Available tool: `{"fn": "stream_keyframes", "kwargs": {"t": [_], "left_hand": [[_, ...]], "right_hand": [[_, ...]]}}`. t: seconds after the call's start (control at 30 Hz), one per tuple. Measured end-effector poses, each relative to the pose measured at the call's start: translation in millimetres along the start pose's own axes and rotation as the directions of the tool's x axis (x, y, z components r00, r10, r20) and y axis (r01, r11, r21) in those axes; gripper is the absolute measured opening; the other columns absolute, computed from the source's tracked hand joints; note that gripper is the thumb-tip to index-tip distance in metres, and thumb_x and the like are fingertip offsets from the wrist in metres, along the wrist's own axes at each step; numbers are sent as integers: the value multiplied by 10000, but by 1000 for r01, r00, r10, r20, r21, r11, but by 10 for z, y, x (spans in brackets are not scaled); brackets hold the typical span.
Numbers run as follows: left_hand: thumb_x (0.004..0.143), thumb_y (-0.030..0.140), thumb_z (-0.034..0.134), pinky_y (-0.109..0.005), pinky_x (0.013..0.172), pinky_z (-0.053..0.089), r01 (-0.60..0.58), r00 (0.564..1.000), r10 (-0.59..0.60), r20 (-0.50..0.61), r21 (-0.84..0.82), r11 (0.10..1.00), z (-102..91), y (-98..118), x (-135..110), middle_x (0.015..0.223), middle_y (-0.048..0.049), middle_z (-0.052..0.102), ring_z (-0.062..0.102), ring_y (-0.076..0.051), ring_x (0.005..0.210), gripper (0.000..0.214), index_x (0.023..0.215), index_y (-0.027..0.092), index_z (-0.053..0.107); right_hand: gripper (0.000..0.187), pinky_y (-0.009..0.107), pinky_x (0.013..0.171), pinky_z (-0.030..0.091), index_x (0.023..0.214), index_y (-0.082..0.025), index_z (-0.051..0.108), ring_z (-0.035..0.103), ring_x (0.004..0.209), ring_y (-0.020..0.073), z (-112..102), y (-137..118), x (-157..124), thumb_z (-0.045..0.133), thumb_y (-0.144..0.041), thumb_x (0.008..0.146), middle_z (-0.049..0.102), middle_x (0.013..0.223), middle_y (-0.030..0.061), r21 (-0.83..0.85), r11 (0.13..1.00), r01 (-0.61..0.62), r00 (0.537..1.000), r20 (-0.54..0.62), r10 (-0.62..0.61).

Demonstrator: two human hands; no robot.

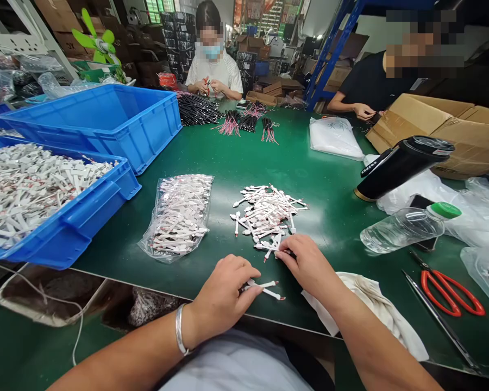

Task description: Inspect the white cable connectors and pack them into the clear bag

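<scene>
Between the thumb and fingers of my left hand (224, 288) are a few short white cable pieces (272, 293) with reddish wire ends, held just above the table's front edge. My right hand (309, 263) reaches to the near side of a loose pile of the same pieces (269, 209), its thumb and fingertips closed on a white piece (272, 247) there. Left of the pile lies a clear plastic bag (183, 212) filled with similar white pieces. A white cloth (370, 304) is under my right forearm.
Blue bins stand at left, one (69, 241) heaped with white pieces, another (146, 127) behind it. On the right are a black tumbler (403, 165), a water bottle (403, 231), red-handled scissors (452, 290), tweezers (440, 320) and a cardboard box (440, 130). Two people sit across the table.
</scene>
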State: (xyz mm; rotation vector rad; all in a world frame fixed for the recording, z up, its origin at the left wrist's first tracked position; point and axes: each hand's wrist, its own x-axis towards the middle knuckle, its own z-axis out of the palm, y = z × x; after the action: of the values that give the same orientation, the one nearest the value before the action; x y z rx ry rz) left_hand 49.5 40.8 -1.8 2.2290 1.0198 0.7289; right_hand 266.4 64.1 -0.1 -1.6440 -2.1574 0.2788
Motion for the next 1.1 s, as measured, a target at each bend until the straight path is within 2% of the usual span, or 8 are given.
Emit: {"fn": "stream_keyframes", "kwargs": {"t": [0.27, 0.37, 0.53, 0.63, 0.77, 0.87, 1.0, 1.1], "left_hand": [[831, 227, 549, -319, 811, 455, 101, 983, -125, -137, -172, 980, -32, 1, 15, 1026, -66, 593, 531, -176, 938, 270, 1099, 197, 550], [788, 248, 610, -290, 761, 466, 187, 972, -219, -87, -283, 941, -47, 37, 34, 1060, -59, 604, 551, -167, 904, 428, 1199, 206, 498], [813, 255, 576, -237, 645, 447, 203, 973, -230, -11, -434, 878, -74, 98, 62, 743, -10, 621, 534, -112, 659, 172, 941, 166, 647], [801, 228, 587, -228, 637, 434, 157, 982, -186, -26, -435, 887, -104, 117, 59, 736, -11, 613, 525, -108, 658, 151, 915, 167, 665], [779, 223, 603, -232, 648, 421, 169, 979, -201, -25, -448, 878, -158, 159, 54, 739, -20, 614, 519, -114, 670, 147, 890, 160, 676], [805, 305, 575, -228, 631, 420, 307, 950, -275, 145, -576, 758, -191, 196, 71, 693, -22, 621, 523, -113, 644, 185, 814, 141, 662], [835, 412, 512, -198, 547, 387, 472, 882, -311, 355, -687, 553, -210, 203, 114, 567, 7, 561, 461, -81, 531, 330, 663, 137, 574], [855, 421, 470, -205, 530, 367, 499, 866, -318, 385, -633, 593, -219, 183, 132, 523, 27, 504, 421, -80, 498, 354, 643, 146, 539]], "right_hand": [[133, 343, 772, 410, 760, -205, 531, 533, 829, 199, -32, -93, -123, 467, -201, 877, 611, 821, 50, -36, 995, 90, 993, -75, -92], [141, 355, 808, 404, 840, -196, 580, 564, 883, 209, -65, -226, -299, 455, -142, 876, 667, 892, 71, -181, 949, 260, 932, -211, -295], [230, 371, 782, 453, 973, -191, 580, 586, 887, 211, -126, -346, -514, 489, -40, 826, 683, 946, 85, -249, 881, 403, 821, -326, -468], [255, 338, 739, 483, 974, -195, 564, 578, 842, 181, -174, -380, -539, 517, -7, 807, 665, 895, 69, -14, 920, 392, 846, -388, -366], [247, 285, 693, 489, 976, -222, 571, 583, 788, 144, -230, -426, -547, 523, -35, 822, 644, 845, 26, 327, 887, 326, 917, -339, -212], [129, 246, 641, 484, 918, -243, 619, 587, 706, 127, -248, -460, -548, 551, -161, 844, 644, 769, -6, 525, 847, 86, 978, -208, 29], [170, 235, 632, 484, 824, -217, 663, 597, 690, 139, -264, -495, -507, 570, -360, 830, 660, 732, 5, 676, 676, -292, 942, 84, 324], [241, 245, 651, 477, 794, -196, 658, 588, 698, 147, -256, -497, -470, 560, -415, 817, 648, 714, 10, 715, 585, -384, 914, 203, 352]]}}
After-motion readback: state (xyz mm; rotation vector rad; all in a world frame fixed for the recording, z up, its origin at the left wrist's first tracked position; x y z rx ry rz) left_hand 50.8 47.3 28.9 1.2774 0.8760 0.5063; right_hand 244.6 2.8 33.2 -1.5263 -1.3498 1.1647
